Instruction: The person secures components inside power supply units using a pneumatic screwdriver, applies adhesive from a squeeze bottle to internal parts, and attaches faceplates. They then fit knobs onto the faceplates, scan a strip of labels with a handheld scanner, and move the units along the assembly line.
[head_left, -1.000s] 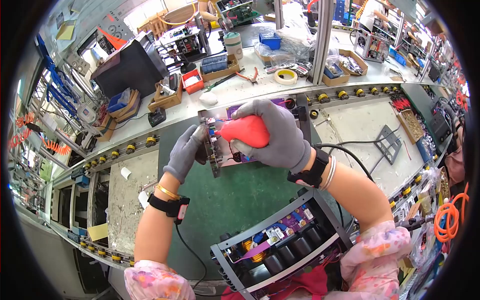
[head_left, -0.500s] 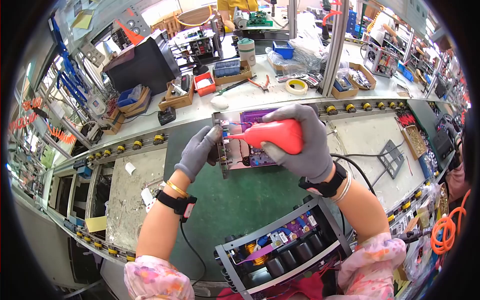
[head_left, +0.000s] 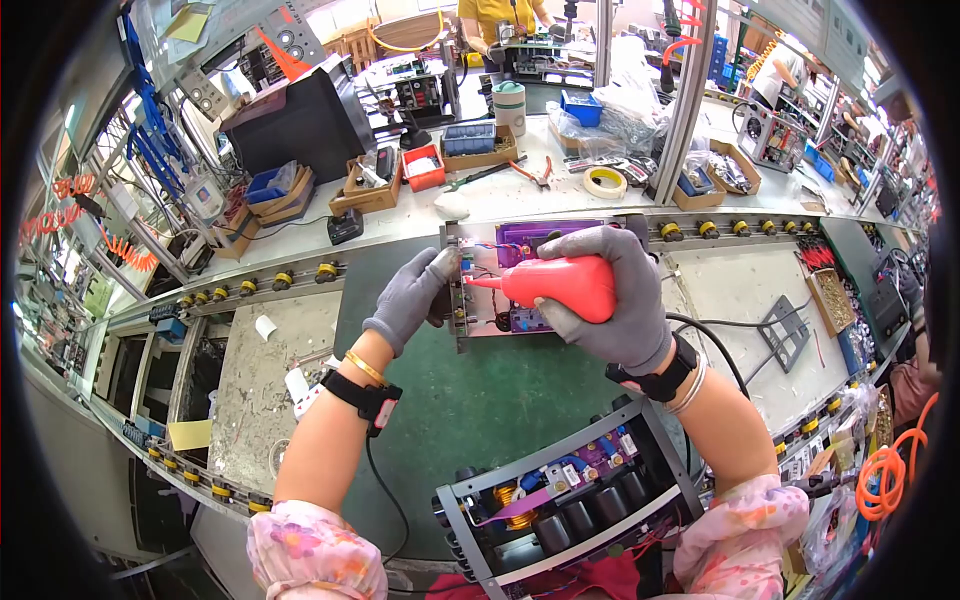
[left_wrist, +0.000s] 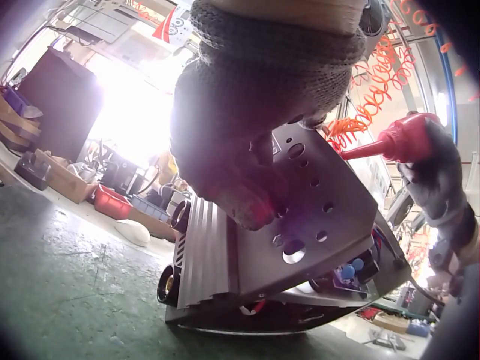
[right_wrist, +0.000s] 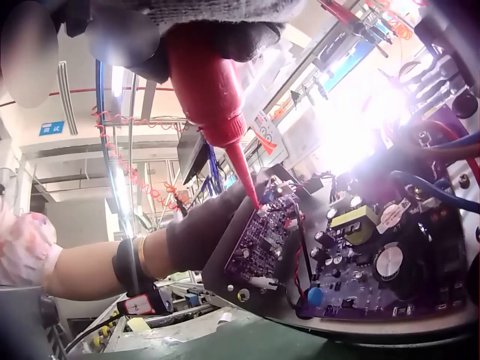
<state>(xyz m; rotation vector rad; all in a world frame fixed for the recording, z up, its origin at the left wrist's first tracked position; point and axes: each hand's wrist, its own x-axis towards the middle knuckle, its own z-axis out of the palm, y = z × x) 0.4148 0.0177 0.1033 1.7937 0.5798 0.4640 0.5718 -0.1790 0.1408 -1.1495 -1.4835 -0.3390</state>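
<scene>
My gloved right hand [head_left: 612, 300] grips a red squeeze bottle [head_left: 560, 284], its thin nozzle pointing left. In the right wrist view the nozzle tip [right_wrist: 256, 201] is right at a small purple circuit board [right_wrist: 259, 244] fixed inside the end panel of an open metal chassis. At that panel [head_left: 459, 300] my gloved left hand [head_left: 408, 297] grips the edge. The left wrist view shows its fingers against the panel's outer face [left_wrist: 330, 217], which has several holes. A larger purple board [right_wrist: 390, 262] with capacitors and wires lies in the chassis.
A second open unit [head_left: 570, 490] with black capacitors stands near my body. The chassis sits on a green mat [head_left: 400, 400]. A roller rail [head_left: 705, 229] runs behind it. Beyond are a red bin [head_left: 423, 167], pliers [head_left: 535, 174] and a tape roll [head_left: 604, 181]. A person [head_left: 500, 20] works across the bench.
The right hand has drawn the red bottle back to the right from the end panel, so its nozzle now shows. The left hand stays at the panel. The head view has shifted slightly.
</scene>
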